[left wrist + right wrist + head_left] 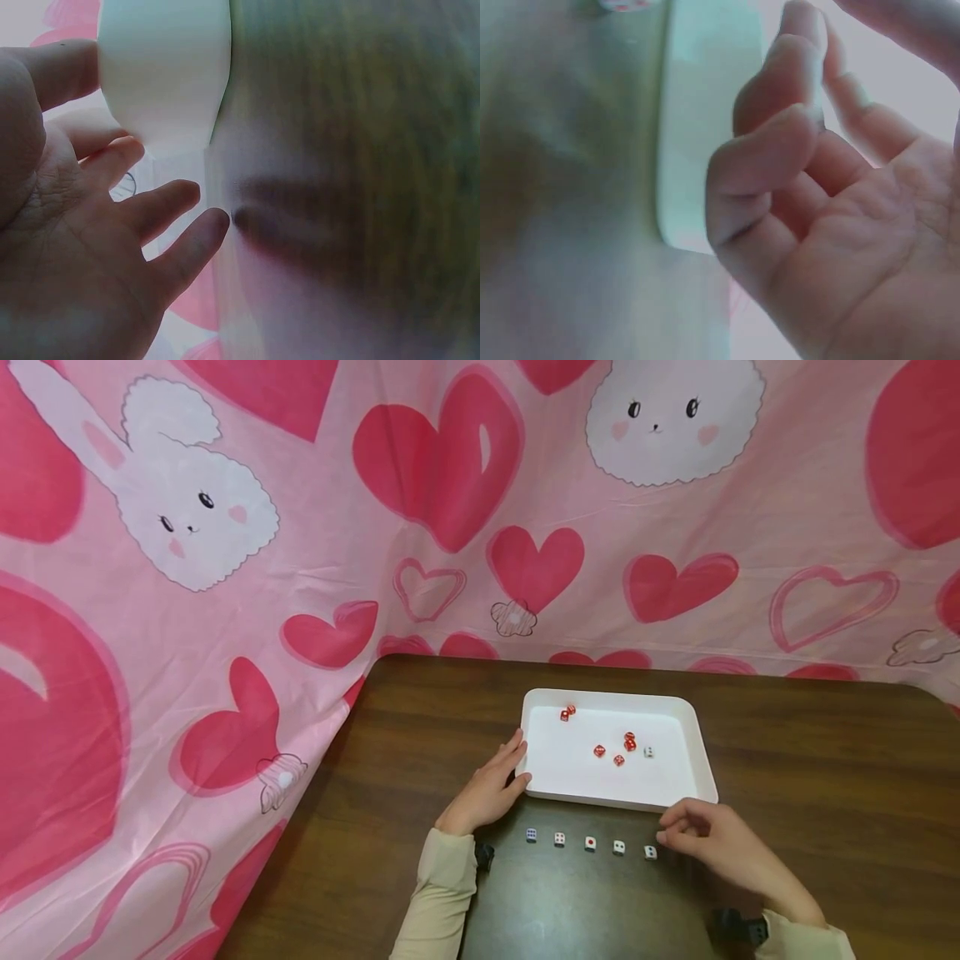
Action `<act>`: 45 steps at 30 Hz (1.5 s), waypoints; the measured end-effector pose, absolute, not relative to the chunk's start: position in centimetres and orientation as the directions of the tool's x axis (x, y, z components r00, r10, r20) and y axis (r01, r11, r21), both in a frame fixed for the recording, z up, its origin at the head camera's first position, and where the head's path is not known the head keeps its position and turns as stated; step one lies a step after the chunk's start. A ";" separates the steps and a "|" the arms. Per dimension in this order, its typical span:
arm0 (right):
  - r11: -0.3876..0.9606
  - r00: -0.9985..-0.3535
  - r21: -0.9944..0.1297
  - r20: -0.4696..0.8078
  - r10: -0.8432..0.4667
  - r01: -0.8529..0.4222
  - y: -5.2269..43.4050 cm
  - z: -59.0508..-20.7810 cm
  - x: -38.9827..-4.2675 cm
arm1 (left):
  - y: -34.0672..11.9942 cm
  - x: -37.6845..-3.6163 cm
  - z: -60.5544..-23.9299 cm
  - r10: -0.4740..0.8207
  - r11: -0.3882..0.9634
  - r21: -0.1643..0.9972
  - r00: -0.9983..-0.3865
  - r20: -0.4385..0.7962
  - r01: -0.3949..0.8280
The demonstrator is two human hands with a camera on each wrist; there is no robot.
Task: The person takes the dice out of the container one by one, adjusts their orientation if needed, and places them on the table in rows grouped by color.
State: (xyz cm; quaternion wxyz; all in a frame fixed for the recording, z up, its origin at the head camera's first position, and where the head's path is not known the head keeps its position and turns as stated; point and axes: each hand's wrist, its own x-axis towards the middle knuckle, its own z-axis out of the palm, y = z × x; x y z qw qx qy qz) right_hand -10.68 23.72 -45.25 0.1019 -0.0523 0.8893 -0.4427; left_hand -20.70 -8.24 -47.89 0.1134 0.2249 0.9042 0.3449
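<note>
A white tray (600, 785) lies on the table, holding several red dice (599, 751) and one white die (648, 752). My left hand (486, 789) touches the tray's left end; its thumb is at the near left corner and its fingers are along the side. In the left wrist view, the thumb presses the tray wall (165, 67) and the other fingers spread out fairly straight. My right hand (723, 843) hovers by the near right corner, fingers loosely curled and nothing seen in them. Just left of it sits a white die (650, 852), the rightmost of a row.
White dice with coloured pips, including one with blue pips (531, 835) and one with a single red pip (590, 843), form a row before the tray on the dark wooden table (360, 827). Pink heart-patterned cloth (322, 535) hangs behind and to the left.
</note>
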 end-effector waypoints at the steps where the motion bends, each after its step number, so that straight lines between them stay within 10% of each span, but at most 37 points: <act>1: 0.615 -0.979 -0.789 -0.122 -0.161 -0.003 23.8 -44.9 -10.8 | -8.3 -20.7 -47.8 0.486 0.660 0.675 -0.873 -0.049 0.330; 13: 0.632 -1.000 -0.774 0.001 0.027 0.016 24.1 -43.1 -12.7 | -8.6 -20.5 -47.8 0.493 0.660 0.669 -0.869 -0.045 0.340; 45: 0.737 -1.000 -0.676 -0.007 0.000 0.005 24.1 -45.3 -18.3 | -8.3 -20.7 -48.1 0.490 0.645 0.692 -0.870 -0.048 0.325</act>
